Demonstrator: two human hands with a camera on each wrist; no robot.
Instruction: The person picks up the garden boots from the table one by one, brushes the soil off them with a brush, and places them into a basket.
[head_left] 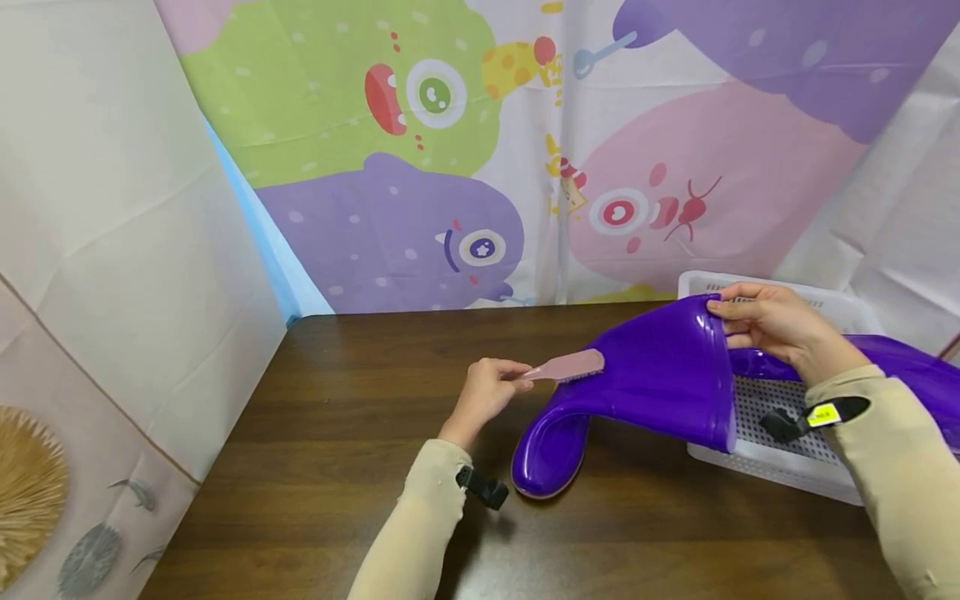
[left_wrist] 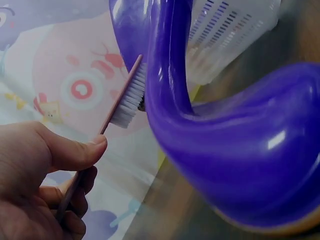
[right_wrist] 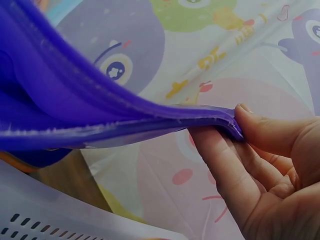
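A shiny purple rain boot (head_left: 652, 375) is held tilted over the table, its toe low at the left and its opening to the right. My right hand (head_left: 772, 325) pinches the rim of the shaft between thumb and fingers, as the right wrist view shows at the boot's top edge (right_wrist: 210, 117). In my left hand (head_left: 487, 392) is the handle of a pink brush (head_left: 573, 365) with white bristles (left_wrist: 131, 102). Those bristles face the back of the boot and appear to touch it near the ankle. The left wrist view shows the thumb along the handle.
A white perforated plastic basket (head_left: 787, 475) stands on the right side of the brown wooden table (head_left: 360, 517). A second purple boot (head_left: 892, 367) lies across it, partly behind my right forearm. A cartoon-printed cloth (head_left: 540, 167) hangs behind the table.
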